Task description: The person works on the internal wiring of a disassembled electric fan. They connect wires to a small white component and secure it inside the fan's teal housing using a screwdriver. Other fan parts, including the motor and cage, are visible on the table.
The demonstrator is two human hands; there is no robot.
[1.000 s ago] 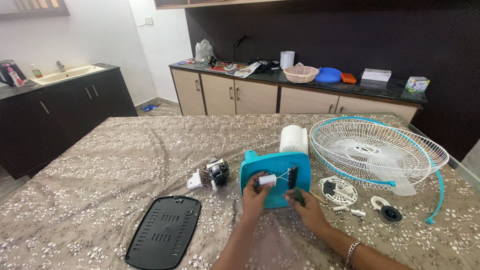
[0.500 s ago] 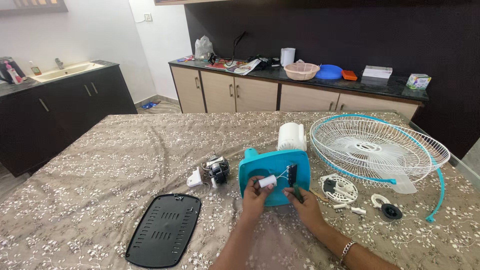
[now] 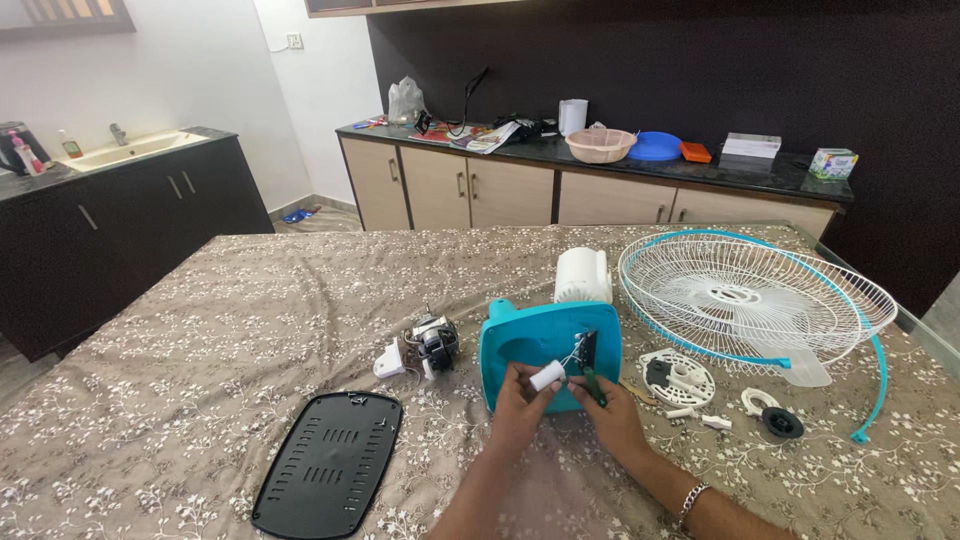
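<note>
Teal fan base (image 3: 535,345) stands mid-table, ringed by parts.

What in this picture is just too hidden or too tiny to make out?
All in the head view:
- Tip of the green-handled tool: hidden between the right hand and the blue housing.
- Wires by the white cylinder held in the left hand: too small to follow.
- Small motor: too small for detail.
- Far side of the white part: turned away from the camera.
- Both forearms: cut off by the bottom edge.
</note>
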